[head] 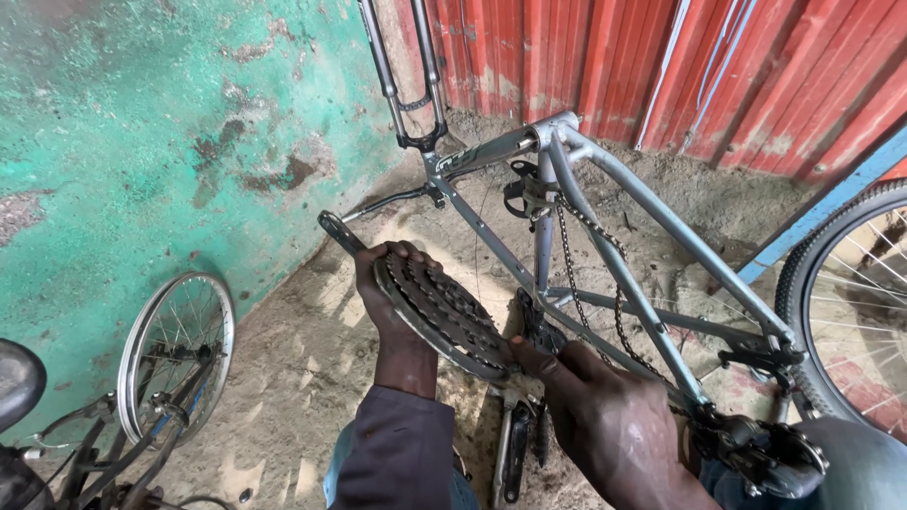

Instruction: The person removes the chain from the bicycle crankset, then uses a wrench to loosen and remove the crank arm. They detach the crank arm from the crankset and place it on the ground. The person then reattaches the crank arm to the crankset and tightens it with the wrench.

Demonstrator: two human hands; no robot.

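Left hand wrapped shut around chainring; right hand pinched it near the crank. Loose chain might snag teeth; fingers could get nipped.

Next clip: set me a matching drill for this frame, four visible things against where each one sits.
Things:
1. chainring set
2. small spoked wheel
3. suspension fork
4. tyred wheel

Places:
A. at the right edge, beside the red corrugated wall
B. top centre, legs pointing up
C. gripped by the left hand, with the right hand at its lower edge
D. lower left, by the green wall

Pairs: 1-C, 2-D, 3-B, 4-A
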